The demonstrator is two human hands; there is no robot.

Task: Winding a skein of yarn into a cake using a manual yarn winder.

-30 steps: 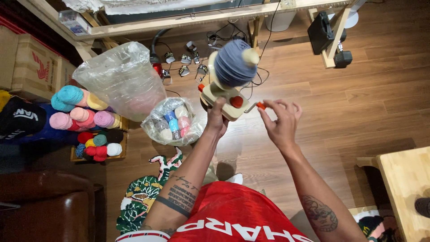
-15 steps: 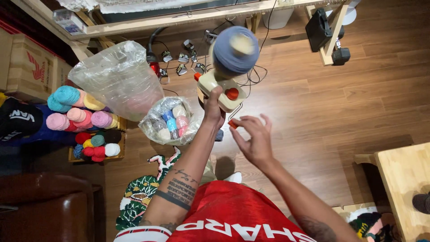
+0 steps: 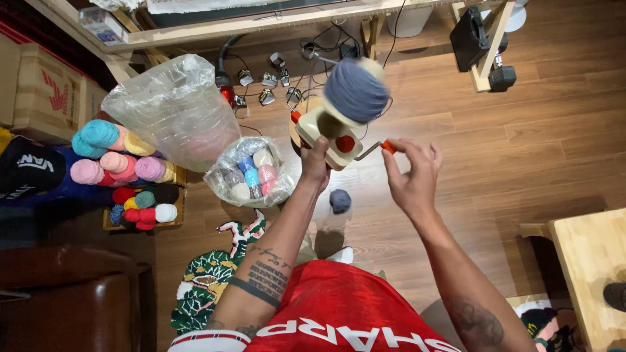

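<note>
Two hands — left hand (image 3: pixel 315 161) grips plastic winder (image 3: pixel 329 133), fuzzy yarn (image 3: pixel 355 91).

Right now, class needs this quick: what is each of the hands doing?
Left hand: closed around the cream yarn winder, holding it up.
Right hand: fingertips pinching the winder's orange crank handle.

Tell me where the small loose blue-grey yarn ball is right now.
In the head view, the small blue-grey yarn ball lies on the wooden floor, centre frame, below the cream yarn winder, right of the clear bag of pastel yarn balls.
</note>
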